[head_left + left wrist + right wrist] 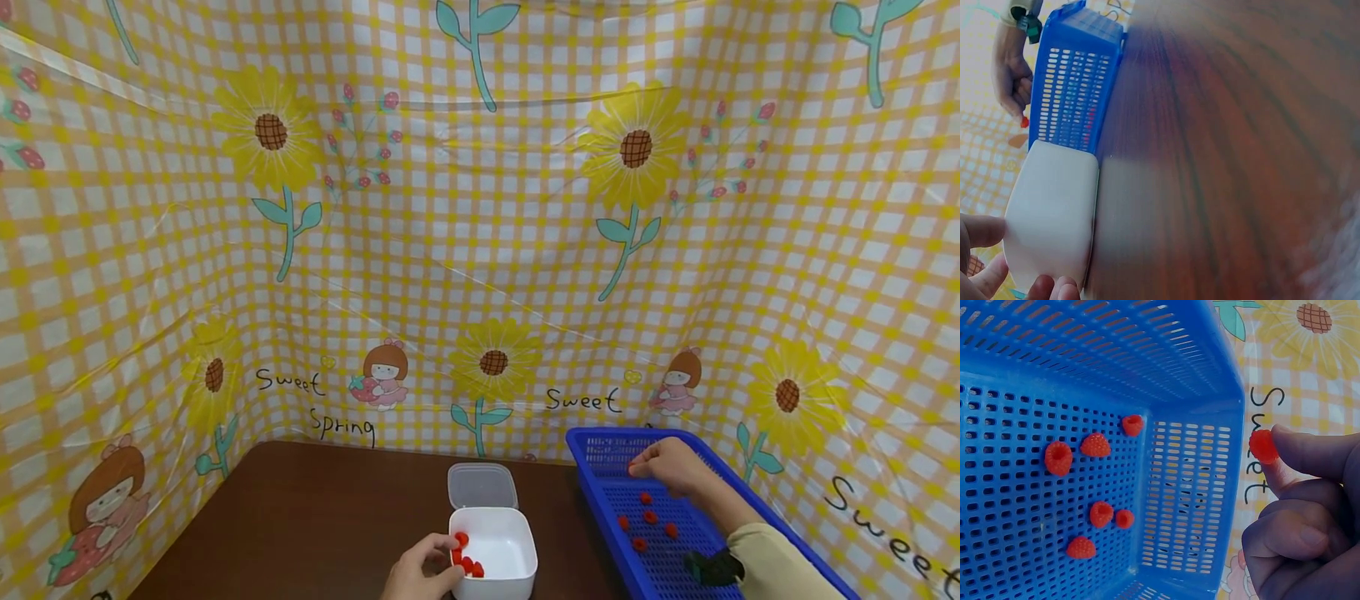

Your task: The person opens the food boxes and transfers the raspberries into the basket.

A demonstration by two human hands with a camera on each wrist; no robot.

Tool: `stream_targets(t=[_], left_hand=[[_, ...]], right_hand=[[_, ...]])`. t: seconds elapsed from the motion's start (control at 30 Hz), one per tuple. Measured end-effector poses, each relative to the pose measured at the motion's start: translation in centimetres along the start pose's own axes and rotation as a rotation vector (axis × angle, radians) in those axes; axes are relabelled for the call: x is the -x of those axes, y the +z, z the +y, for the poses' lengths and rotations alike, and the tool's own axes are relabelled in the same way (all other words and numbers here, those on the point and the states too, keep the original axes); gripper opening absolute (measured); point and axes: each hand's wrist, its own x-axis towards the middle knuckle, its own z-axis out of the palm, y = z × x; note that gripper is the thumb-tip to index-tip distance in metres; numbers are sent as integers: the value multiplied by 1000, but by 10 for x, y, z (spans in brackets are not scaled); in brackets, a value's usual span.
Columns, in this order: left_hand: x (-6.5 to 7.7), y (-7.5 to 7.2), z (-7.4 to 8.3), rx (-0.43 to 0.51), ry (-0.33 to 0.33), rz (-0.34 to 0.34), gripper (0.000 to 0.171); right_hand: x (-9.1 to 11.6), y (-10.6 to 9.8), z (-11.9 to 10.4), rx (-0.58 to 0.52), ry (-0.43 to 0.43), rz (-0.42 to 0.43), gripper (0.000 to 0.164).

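Observation:
My right hand (675, 468) pinches a red raspberry (1264, 447) between thumb and forefinger, up over the far part of the blue basket (600, 500). Several more raspberries (1095, 445) lie scattered on the perforated basket floor. At the front middle of the table, my left hand (420, 570) holds the left side of a square white box (517, 588), thumb and fingers at its wall and rim. Inside the box, several raspberries (468, 566) gather along the left side. The left wrist view shows the box's outer wall (1054, 212) with fingertips against it.
A translucent lid (482, 486) lies right behind the white box. The dark wooden table (315, 517) extends to the left. A checked, flower-printed cloth (450, 250) hangs around the back and sides, close behind the basket. A dark band (712, 568) sits on my right wrist.

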Motion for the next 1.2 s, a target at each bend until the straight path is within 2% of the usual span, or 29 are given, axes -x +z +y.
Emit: stream_targets(t=[0.37,0.63,0.77,0.9,1.2], left_hand=[[-2,3,1,-30,-15,5,24],[-3,2,-2,-50,-23,3,22],[-2,2,0,-10,-21,7,24],[-2,2,2,24,-29,7,26],[-5,2,-2,29,-29,4,27]], right_hand=[[-4,-3,4,-6,19,-1,20],[-10,-3,15,37,40,3,18],[-16,-2,22,32,46,0,12],[-20,-3,29,38,49,-22,17],[-18,-3,38,39,56,-45,15]])
